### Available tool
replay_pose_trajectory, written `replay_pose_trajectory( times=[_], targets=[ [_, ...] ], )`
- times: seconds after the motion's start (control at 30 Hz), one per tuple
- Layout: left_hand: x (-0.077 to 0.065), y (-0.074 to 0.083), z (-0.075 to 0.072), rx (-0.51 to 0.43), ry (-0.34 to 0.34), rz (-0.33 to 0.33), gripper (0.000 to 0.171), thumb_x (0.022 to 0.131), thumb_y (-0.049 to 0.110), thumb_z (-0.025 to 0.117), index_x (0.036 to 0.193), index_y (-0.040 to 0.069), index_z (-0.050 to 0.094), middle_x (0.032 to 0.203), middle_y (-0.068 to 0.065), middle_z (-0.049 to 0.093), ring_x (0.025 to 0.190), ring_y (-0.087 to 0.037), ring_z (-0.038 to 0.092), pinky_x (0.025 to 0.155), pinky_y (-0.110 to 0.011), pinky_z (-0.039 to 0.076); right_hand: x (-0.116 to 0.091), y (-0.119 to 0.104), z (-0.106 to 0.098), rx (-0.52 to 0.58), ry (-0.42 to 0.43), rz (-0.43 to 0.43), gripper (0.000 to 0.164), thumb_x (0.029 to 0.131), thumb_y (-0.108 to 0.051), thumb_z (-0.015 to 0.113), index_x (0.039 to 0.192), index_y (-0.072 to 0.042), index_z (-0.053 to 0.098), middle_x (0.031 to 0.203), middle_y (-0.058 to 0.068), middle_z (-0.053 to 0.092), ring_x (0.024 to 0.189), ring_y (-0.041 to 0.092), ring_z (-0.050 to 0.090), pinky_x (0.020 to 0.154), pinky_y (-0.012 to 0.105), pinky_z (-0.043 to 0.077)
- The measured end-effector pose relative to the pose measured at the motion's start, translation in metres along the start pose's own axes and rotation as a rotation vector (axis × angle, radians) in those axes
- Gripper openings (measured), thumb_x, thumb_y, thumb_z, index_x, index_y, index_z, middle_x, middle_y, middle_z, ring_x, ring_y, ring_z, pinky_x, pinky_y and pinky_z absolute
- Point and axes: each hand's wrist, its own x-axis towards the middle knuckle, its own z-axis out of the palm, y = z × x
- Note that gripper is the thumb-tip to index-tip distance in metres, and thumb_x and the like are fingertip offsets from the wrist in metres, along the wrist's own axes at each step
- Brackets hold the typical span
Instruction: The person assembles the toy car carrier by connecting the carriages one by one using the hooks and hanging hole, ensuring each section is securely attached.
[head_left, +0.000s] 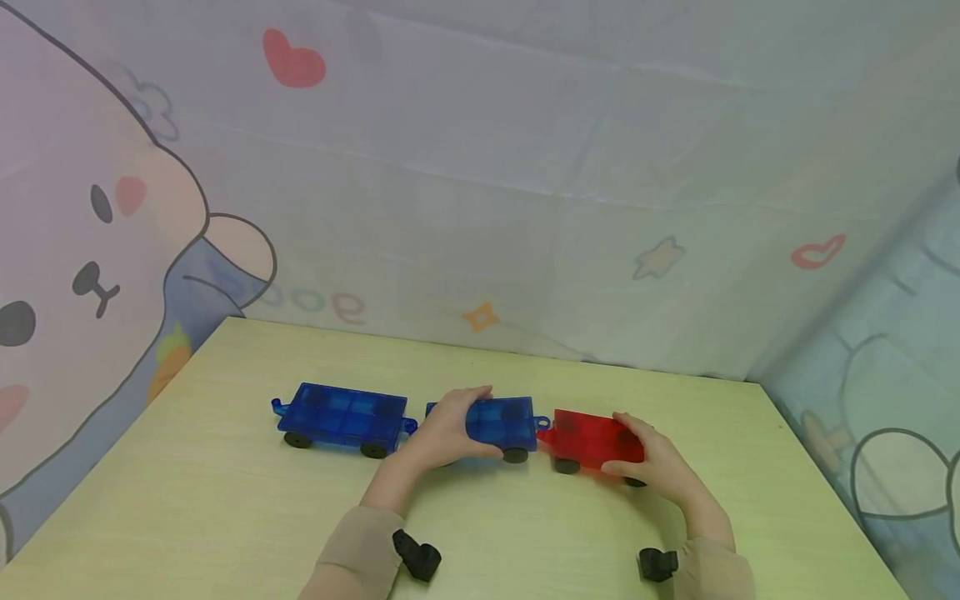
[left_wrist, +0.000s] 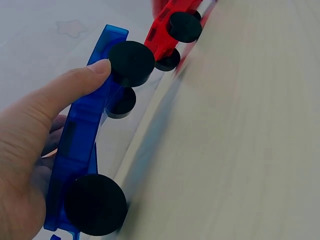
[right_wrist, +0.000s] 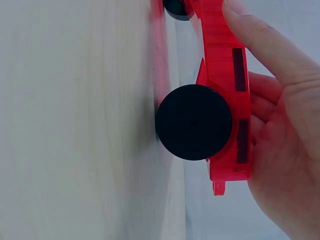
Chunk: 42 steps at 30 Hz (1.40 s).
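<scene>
Three flat toy train cars with black wheels stand in a row. My left hand (head_left: 447,429) grips the middle blue car (head_left: 504,423) across its sides, thumb on the near side; in the left wrist view this blue car (left_wrist: 80,125) is held close over the tabletop. On the right, my right hand (head_left: 654,460) holds the red car (head_left: 587,437) the same way. The red car's hook (head_left: 546,434) overlaps the blue ring (head_left: 542,422) between the two cars in the head view. In the right wrist view a black wheel (right_wrist: 193,122) is right at the table surface.
A second blue car (head_left: 347,414) stands left of my left hand, its ring (head_left: 409,425) close to the middle car. All are on a pale wooden table (head_left: 247,500). A cartoon-printed cloth (head_left: 487,167) hangs behind the table's far edge.
</scene>
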Motion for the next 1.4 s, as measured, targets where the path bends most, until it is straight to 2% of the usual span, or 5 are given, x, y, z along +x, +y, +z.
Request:
replay_pose_trajectory(
  times=[0.33, 0.83, 1.4],
  targets=[
    [0.0017, 0.0020, 0.0017, 0.016, -0.005, -0.011, 0.091, 0.074, 0.032, 0.086, 0.148, 0.005, 0.041, 0.145, -0.011, 0.050, 0.138, -0.035, 0.040, 0.110, -0.055, 0.039, -0.0003, 0.0014, -0.0013, -0.003, -0.003, -0.002, 0.086, 0.084, -0.036, 0.077, 0.149, 0.001, 0.035, 0.151, 0.028, 0.036, 0.135, 0.048, 0.035, 0.108, 0.061, 0.038],
    [0.0036, 0.0027, 0.0032, 0.059, -0.020, -0.020, 0.094, 0.073, 0.033, 0.087, 0.149, 0.006, 0.039, 0.145, -0.010, 0.051, 0.138, -0.035, 0.040, 0.109, -0.055, 0.041, -0.0009, 0.0030, -0.0029, 0.000, -0.012, -0.061, 0.084, 0.085, -0.034, 0.075, 0.149, 0.003, 0.035, 0.153, 0.029, 0.033, 0.141, 0.049, 0.029, 0.111, 0.062, 0.032],
    [0.0027, 0.0055, 0.0029, 0.080, -0.018, -0.015, 0.092, 0.073, 0.033, 0.087, 0.148, 0.005, 0.041, 0.144, -0.012, 0.051, 0.136, -0.035, 0.043, 0.108, -0.054, 0.042, -0.0001, 0.0024, -0.0038, 0.036, -0.039, -0.047, 0.086, 0.086, -0.034, 0.075, 0.151, 0.001, 0.032, 0.156, 0.030, 0.026, 0.142, 0.050, 0.025, 0.112, 0.062, 0.031]
  ],
)
